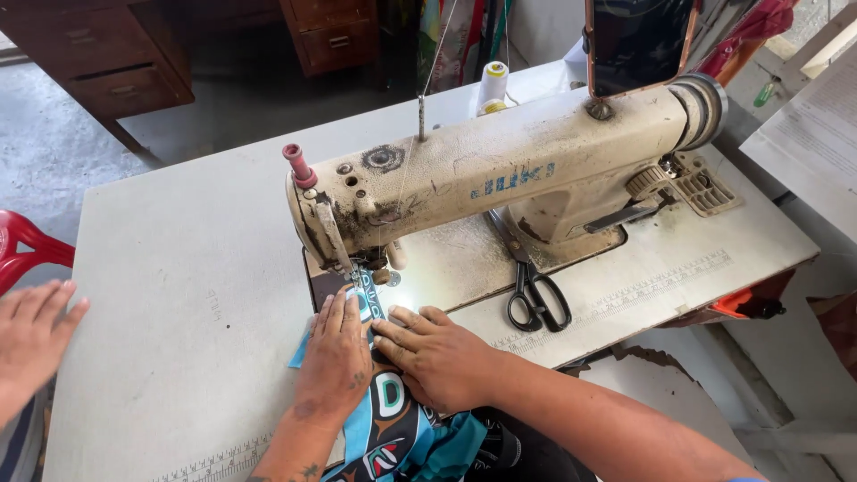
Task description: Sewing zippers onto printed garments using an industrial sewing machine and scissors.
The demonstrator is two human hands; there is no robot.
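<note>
Patterned blue fabric [393, 419] hanging over tabletop [178, 295] near edge, front end under sewing machine [500, 178] needle, bare room to left, scissors [536, 295] to right, L hand [335, 357] & R hand [437, 353] flat on fabric, grip released, fingers spread, another person's hand [31, 335] at far left edge.
</note>
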